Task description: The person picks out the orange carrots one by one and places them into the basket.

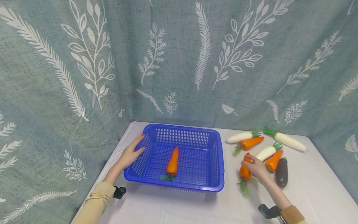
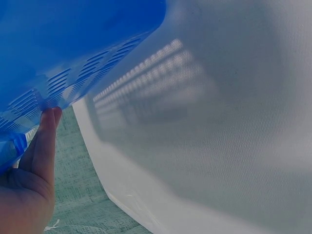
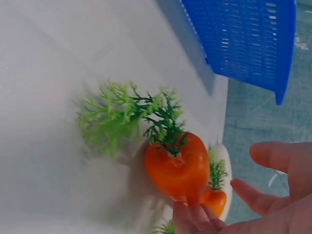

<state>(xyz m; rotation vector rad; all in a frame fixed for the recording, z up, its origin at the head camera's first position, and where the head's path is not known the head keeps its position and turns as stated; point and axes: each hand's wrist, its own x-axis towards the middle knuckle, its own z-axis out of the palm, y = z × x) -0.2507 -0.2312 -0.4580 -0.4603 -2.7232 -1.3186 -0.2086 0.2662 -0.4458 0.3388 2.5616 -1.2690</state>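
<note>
Radish [image 1: 265, 153] and eggplant [image 1: 281, 173] are lying at frame right; carrot [image 1: 245, 173] is touching right hand [image 1: 256, 167], fingers spread; left hand [image 1: 130, 155], fingers straight, is touching basket [image 1: 184, 186].

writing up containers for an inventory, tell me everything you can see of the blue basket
The blue basket is roughly rectangular and open-topped, with rounded corners, a smooth solid rim, and slotted walls and base; it looks like plastic. It stands upright on the white tabletop. One orange carrot lies on its base, leafy end toward the near side, the rest of the base bare. The left hand touches its left side, fingers straight.
</note>
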